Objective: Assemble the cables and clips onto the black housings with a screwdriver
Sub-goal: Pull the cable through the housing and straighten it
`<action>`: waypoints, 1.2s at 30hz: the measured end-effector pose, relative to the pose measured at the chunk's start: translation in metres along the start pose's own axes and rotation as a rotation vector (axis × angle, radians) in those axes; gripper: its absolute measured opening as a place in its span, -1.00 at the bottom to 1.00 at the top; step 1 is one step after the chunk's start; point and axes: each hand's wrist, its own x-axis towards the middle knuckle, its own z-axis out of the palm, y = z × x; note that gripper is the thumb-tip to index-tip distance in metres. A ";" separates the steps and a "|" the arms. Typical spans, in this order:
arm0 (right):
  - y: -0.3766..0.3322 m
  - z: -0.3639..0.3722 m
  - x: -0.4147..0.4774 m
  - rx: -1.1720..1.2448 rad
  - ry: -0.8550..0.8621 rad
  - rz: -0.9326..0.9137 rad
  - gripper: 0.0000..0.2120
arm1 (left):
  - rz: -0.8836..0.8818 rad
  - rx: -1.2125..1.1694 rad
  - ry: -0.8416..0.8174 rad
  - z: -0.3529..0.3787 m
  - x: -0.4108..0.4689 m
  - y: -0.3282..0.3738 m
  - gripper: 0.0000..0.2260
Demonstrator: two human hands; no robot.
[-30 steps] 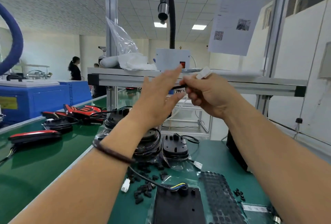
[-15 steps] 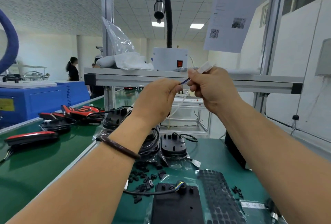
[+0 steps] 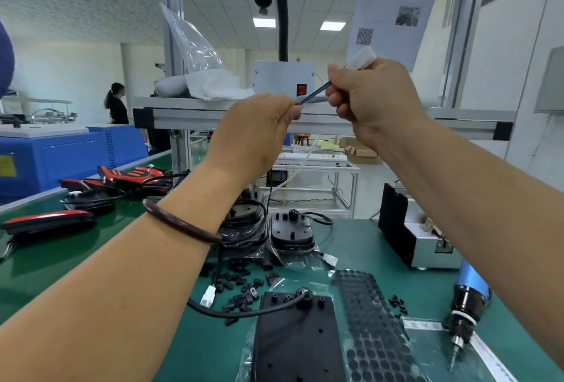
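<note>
Both hands are raised in front of me, well above the bench. My right hand (image 3: pixel 370 98) grips a cable end whose white connector (image 3: pixel 361 59) sticks out above the fist. A short dark stretch of that cable (image 3: pixel 314 93) runs taut to my left hand (image 3: pixel 259 134), which pinches it at the fingertips. Below, a flat black housing (image 3: pixel 299 342) lies on plastic with a black cable (image 3: pixel 244 312) and a white plug (image 3: pixel 209 296) fitted to it. Small black clips (image 3: pixel 241 285) are scattered beside it. An electric screwdriver (image 3: pixel 465 305) hangs at the lower right.
A sheet of round black pads (image 3: pixel 369 326) lies right of the housing. More black housings (image 3: pixel 291 229) are stacked in bags behind. A grey and black box (image 3: pixel 409 229) stands at the right. Red and black parts (image 3: pixel 131 177) sit on the green conveyor. A person (image 3: pixel 117 104) stands far left.
My left hand went from open, flat fingers to pinching the cable, then slid left away from the right hand. Both hands have risen slightly and the cable between them is now taut.
</note>
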 end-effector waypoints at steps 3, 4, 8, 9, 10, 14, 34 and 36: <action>-0.008 -0.002 0.001 0.014 0.027 -0.018 -0.88 | 0.051 0.036 0.040 -0.004 0.007 0.003 -0.72; -0.010 -0.003 0.000 0.017 0.036 -0.021 -0.88 | 0.062 0.043 0.050 -0.004 0.009 0.004 -0.71; -0.015 -0.007 0.000 0.039 0.060 -0.032 -0.87 | 0.087 0.059 0.080 -0.006 0.012 0.006 -0.72; -0.014 -0.006 -0.001 0.051 0.055 -0.030 -0.87 | 0.084 0.052 0.077 -0.005 0.013 0.007 -0.72; -0.012 -0.005 -0.001 0.067 0.044 -0.024 -0.87 | 0.070 0.045 0.060 -0.003 0.012 0.007 -0.72; -0.009 -0.021 0.008 0.263 0.116 -0.011 -0.88 | -0.131 0.049 -0.086 0.008 -0.024 -0.015 -0.74; 0.210 -0.052 -0.115 0.256 0.341 0.828 -0.99 | -0.585 -0.496 -0.692 0.091 -0.172 0.006 -0.84; 0.212 -0.059 -0.117 0.128 0.220 0.872 -0.92 | -0.547 -0.435 -0.674 0.095 -0.169 0.006 -0.84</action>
